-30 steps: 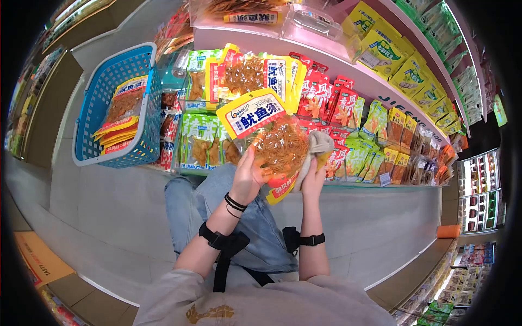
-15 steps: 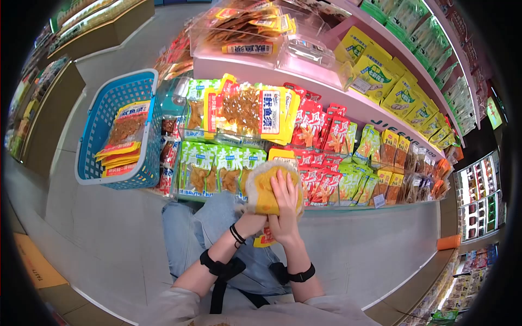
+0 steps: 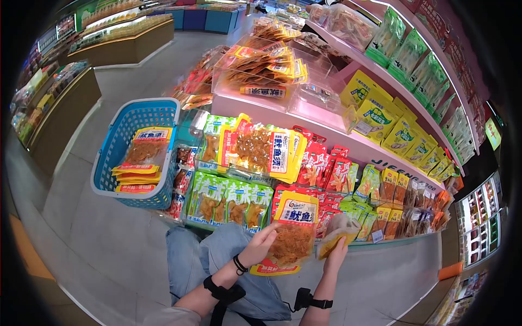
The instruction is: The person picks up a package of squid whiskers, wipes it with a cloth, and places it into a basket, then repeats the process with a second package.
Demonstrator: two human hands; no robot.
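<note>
My left hand [image 3: 260, 248] holds a large yellow and clear packet of shredded snack [image 3: 292, 242] by its left edge, front side facing up, above my knees. To its right, my right hand [image 3: 335, 255] has its fingers closed on a yellow cloth [image 3: 330, 239] with a pale back, close to the packet's right edge. Similar yellow packets [image 3: 261, 148] lie on top of the display just beyond. The blue basket [image 3: 101, 169] on the left holds several packets of the same kind [image 3: 147, 149].
Green packets [image 3: 231, 202] and red packets [image 3: 331, 168] fill the low pink shelf [image 3: 261, 112] in front. A clear bin [image 3: 223, 79] of snack packets stands above it. Yellow bags [image 3: 375, 117] line the right side. Grey floor [image 3: 92, 244] shows at the left.
My hands have moved apart. The cloth has shifted right with my right hand, and the packet's front now shows in my left hand. The view has tilted upward, showing more of the shop.
</note>
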